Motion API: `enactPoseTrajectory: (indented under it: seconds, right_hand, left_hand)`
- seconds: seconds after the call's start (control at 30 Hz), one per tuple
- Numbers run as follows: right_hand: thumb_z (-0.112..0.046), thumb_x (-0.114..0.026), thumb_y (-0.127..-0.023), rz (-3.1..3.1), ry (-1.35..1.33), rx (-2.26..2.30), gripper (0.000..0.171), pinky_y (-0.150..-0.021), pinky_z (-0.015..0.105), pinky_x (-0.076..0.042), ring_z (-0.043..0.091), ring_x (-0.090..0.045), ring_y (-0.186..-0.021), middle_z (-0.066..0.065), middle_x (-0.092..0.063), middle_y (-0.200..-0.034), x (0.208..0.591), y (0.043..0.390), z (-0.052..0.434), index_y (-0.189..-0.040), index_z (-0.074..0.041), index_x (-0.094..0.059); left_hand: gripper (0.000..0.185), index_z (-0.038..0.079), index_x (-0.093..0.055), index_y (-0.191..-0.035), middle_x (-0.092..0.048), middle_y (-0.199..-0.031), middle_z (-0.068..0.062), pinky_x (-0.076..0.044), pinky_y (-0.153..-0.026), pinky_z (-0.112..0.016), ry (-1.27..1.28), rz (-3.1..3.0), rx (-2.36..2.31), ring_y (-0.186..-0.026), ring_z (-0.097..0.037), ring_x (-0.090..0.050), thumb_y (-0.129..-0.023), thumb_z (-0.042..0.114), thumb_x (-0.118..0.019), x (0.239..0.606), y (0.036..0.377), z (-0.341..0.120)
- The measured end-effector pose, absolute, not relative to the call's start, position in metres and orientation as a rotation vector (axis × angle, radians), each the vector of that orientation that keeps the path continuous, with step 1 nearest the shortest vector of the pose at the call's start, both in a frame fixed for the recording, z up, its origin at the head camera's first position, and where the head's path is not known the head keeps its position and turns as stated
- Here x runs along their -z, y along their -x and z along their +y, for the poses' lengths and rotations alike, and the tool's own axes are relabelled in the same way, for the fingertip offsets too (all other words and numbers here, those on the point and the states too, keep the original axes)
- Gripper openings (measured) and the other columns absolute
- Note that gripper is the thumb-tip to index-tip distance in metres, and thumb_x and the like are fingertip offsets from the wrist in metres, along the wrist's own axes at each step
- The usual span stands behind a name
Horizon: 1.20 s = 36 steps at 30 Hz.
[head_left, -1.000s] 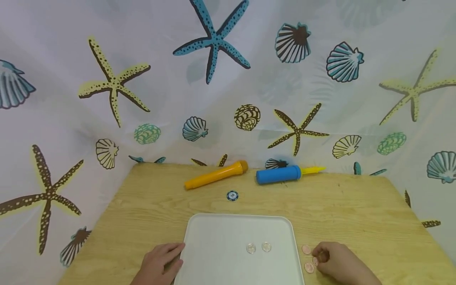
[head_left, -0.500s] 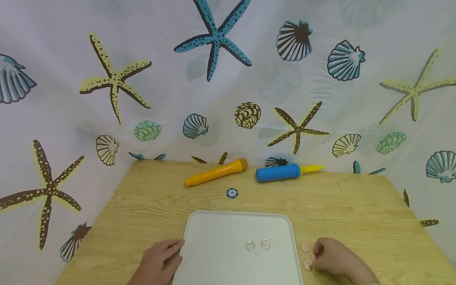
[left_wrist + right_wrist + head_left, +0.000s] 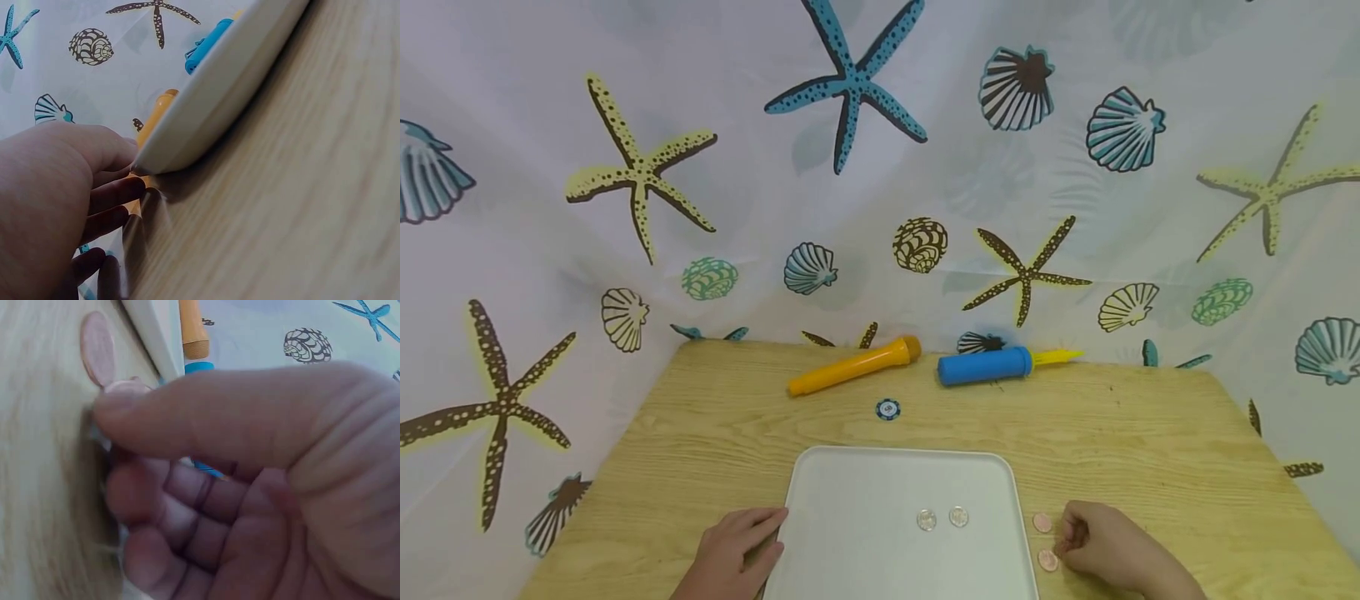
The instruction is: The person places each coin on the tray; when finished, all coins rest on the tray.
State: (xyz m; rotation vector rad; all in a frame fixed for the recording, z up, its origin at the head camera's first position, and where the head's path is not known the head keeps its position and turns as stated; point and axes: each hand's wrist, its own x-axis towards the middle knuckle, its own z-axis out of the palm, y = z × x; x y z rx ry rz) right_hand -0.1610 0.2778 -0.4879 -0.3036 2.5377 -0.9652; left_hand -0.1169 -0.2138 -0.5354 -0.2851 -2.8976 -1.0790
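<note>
My right hand [image 3: 1101, 546] pinches a flat copper coin [image 3: 1063, 547] just right of the white tray [image 3: 865, 542], bare tabletop [image 3: 1187, 475] beyond, left hand [image 3: 737, 550] relaxed at the tray's left edge.

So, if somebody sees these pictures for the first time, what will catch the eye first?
Probably the white tray at the near edge of the wooden table, with two silvery coins on it. The left hand rests at its left rim, and the right hand works at the copper coins beside it. Behind hangs a curtain with starfish and shells.
</note>
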Motion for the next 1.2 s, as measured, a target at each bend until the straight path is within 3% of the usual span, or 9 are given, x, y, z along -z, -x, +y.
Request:
enactPoseTrajectory:
  seconds: [0.2,0.37,0.67,0.97,1.2]
  right_hand:
    - [-0.022,-0.076,-0.091,2.525,0.368,1.069,0.012,-0.063,0.025,-0.047,0.013,-0.054,-0.074,-0.001,-0.064,-0.086,0.48,0.165,0.277,-0.096,-0.011,-0.071]
    - [-0.031,-0.073,-0.094,2.529,0.395,1.145,0.017,-0.068,0.024,-0.049,0.011,-0.06,-0.075,-0.002,-0.067,-0.086,0.477,0.169,0.261,-0.095,-0.014,-0.073]
    - [-0.029,-0.075,-0.092,2.574,0.426,1.095,0.012,-0.058,0.025,-0.049,0.011,-0.059,-0.063,-0.005,-0.067,-0.079,0.476,0.181,0.223,-0.089,-0.017,-0.074]
    - [-0.019,-0.078,-0.089,2.637,0.358,0.964,0.007,-0.067,0.031,-0.051,0.013,-0.058,-0.074,-0.007,-0.067,-0.08,0.478,0.192,0.203,-0.084,-0.016,-0.075]
    - [-0.017,-0.077,-0.09,2.642,0.351,0.933,0.007,-0.065,0.03,-0.051,0.013,-0.058,-0.072,-0.004,-0.066,-0.08,0.48,0.197,0.201,-0.085,-0.013,-0.075]
  left_hand:
    - [0.04,0.011,-0.066,-0.136,-0.063,-0.133,-0.003,-0.035,-0.098,-0.069,0.282,-2.914,1.061,-0.125,-0.032,-0.054,-0.101,0.032,-0.062,0.535,0.117,-0.214]
    - [0.04,0.011,-0.066,-0.136,-0.063,-0.133,-0.002,-0.035,-0.099,-0.069,0.291,-2.903,1.064,-0.124,-0.031,-0.054,-0.101,0.031,-0.063,0.535,0.117,-0.215]
    - [0.04,0.009,-0.066,-0.135,-0.064,-0.132,-0.003,-0.035,-0.099,-0.07,0.3,-2.877,1.069,-0.123,-0.032,-0.055,-0.1,0.029,-0.064,0.537,0.118,-0.213]
    - [0.037,0.009,-0.068,-0.132,-0.066,-0.129,-0.001,-0.038,-0.096,-0.068,0.335,-2.829,1.02,-0.119,-0.03,-0.057,-0.098,0.024,-0.067,0.536,0.118,-0.214]
    - [0.037,0.008,-0.068,-0.132,-0.066,-0.129,-0.003,-0.039,-0.098,-0.066,0.341,-2.845,1.029,-0.119,-0.031,-0.058,-0.098,0.023,-0.066,0.538,0.118,-0.215]
